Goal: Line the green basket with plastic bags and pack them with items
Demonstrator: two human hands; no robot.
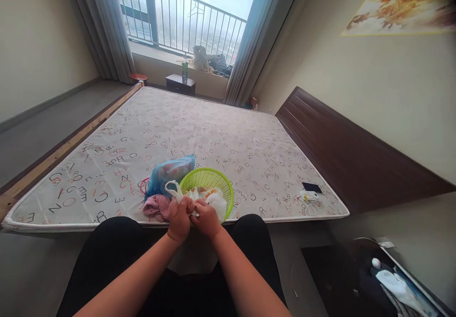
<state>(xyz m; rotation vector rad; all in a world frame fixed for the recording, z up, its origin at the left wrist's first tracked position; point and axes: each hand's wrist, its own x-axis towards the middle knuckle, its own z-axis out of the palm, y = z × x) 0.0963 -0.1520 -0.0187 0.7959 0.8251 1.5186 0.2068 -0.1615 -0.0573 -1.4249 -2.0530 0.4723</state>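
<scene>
Both hands meet at the near rim of a lime-green plastic basket (228, 189) on the mattress edge. My left hand (179, 218) is closed on a white plastic bag (173, 189), whose looped handle sticks up above the fingers. Right beside it, my right hand (205, 217) is closed on the same white plastic, its fingertips touching the left ones. More crumpled white plastic (218, 202) with orange print fills the basket. Left of the basket lie a blue plastic bag (171, 172) with something inside and a pink fuzzy cloth (156, 207).
The letter-printed mattress (213, 132) stretches toward the window, with a dark headboard (342, 151) at right. A dark phone (311, 187) and a white cable (310, 205) lie near its right corner. A dark bedside table (320, 269) stands at lower right.
</scene>
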